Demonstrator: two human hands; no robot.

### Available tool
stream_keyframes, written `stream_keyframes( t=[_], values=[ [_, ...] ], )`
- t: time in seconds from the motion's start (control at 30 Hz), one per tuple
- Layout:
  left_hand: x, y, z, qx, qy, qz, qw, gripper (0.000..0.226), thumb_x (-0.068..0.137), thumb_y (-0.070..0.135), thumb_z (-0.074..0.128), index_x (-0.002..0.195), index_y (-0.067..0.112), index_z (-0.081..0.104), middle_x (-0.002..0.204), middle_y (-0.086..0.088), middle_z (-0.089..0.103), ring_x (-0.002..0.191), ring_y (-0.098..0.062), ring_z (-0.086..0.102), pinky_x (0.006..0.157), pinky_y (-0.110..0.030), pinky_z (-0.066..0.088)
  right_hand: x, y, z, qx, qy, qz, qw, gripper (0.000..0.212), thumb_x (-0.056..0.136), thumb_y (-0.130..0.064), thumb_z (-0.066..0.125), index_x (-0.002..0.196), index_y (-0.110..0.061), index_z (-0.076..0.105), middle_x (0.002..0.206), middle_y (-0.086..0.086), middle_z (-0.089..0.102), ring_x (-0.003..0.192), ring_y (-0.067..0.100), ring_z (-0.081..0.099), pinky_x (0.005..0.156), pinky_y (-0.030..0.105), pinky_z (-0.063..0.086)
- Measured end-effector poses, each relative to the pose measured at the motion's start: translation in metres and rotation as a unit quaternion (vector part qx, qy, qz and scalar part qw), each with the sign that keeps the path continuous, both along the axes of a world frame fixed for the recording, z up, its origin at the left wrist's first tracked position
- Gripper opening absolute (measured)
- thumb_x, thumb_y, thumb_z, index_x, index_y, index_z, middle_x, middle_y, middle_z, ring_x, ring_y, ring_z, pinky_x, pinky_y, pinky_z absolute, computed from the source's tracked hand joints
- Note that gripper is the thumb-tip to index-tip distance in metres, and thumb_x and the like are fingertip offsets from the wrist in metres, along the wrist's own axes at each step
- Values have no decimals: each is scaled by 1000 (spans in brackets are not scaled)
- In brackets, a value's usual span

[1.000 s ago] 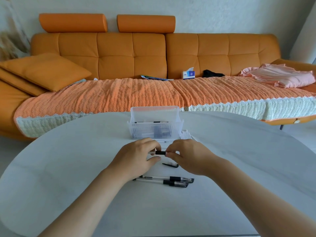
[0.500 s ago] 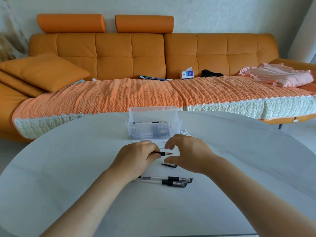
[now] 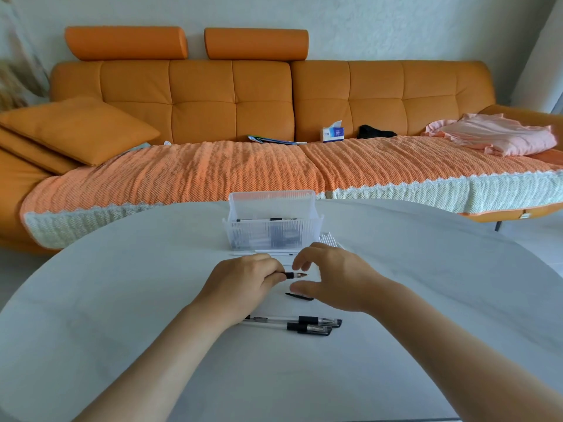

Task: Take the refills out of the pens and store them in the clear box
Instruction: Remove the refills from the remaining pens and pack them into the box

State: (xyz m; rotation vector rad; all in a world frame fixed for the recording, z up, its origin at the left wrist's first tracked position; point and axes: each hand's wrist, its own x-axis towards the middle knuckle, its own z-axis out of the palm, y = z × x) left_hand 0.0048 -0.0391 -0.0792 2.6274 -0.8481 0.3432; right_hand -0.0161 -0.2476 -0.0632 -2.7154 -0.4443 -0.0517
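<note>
Black pen (image 3: pixel 293 275) in left hand (image 3: pixel 243 286)

Bright, soft daylight; wide-angle edge distortion

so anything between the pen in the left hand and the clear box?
Nothing visible blocks it. The left hand holds the pen in front of the clear box, whose top is open. A few white refills lie flat on the table between them, probably low enough to pass over.

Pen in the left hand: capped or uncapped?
Uncapped: the pen shows its bare pointed tip beyond the left hand, nothing covering it.
</note>
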Motion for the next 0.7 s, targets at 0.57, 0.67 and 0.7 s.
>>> stream_keyframes(
  t=[0.57,0.67,0.7],
  values=[
    [-2,0,0,16,23,5,1000,19,93,52,51,100,36,59,96,20,63,88,-1,57,67,-21,40,0,1,0,2,-4,-7,1000,16,93,-47,61,101,-37,70,103,-20,65,83,-1,55,77,22,47],
    [0,1,-1,17,21,10,1000,16,93,50,52,98,36,59,96,20,63,89,-2,58,68,-22,42,0,0,0,-1,-12,-21,1000,14,89,-45,66,96,-34,71,96,-20,67,84,0,57,77,24,49],
    [0,0,-2,17,20,12,1000,16,94,49,51,98,35,59,96,20,63,89,-3,58,70,-23,43,1,0,-1,1,-19,-26,999,13,89,-44,67,96,-33,70,94,-21,67,85,1,58,78,25,49]
  ],
)
